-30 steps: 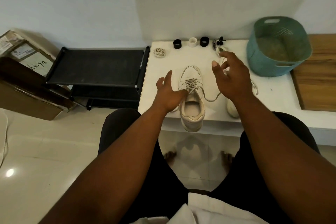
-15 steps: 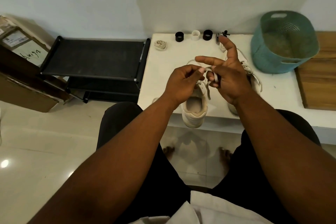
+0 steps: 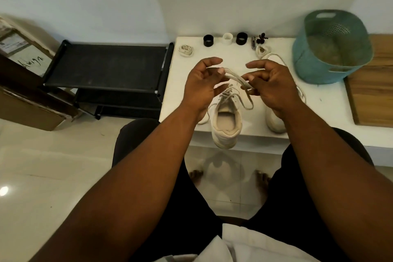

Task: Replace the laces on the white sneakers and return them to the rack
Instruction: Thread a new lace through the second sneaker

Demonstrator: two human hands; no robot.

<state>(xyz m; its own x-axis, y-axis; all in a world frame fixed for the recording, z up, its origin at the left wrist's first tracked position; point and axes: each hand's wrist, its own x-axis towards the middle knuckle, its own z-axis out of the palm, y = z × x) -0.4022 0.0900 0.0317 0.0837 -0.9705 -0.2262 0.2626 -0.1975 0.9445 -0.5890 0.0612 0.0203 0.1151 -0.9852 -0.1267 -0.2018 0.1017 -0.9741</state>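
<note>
Tying the near sneaker's lace; racking not yet done.
Left hand [image 3: 204,83] and right hand [image 3: 270,87] pinch the lace [image 3: 236,77] above the laced sneaker [image 3: 226,121]; second sneaker [image 3: 275,122] beside it, black rack [image 3: 106,66] left.

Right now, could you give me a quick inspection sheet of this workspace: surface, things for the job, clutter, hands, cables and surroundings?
Surface: white table, a wooden board at its right end.
Job's things: one white sneaker, heel over the near edge; second sneaker partly hidden behind the right wrist; lace stretched between both hands.
Clutter: coiled lace, two black rings and a white ring at the far edge; teal basket.
Hands: left hand and right hand each pinch the lace above the sneaker.
Cables: nothing seen.
Surroundings: black rack left of the table, cardboard boxes beyond it, tiled floor.
</note>
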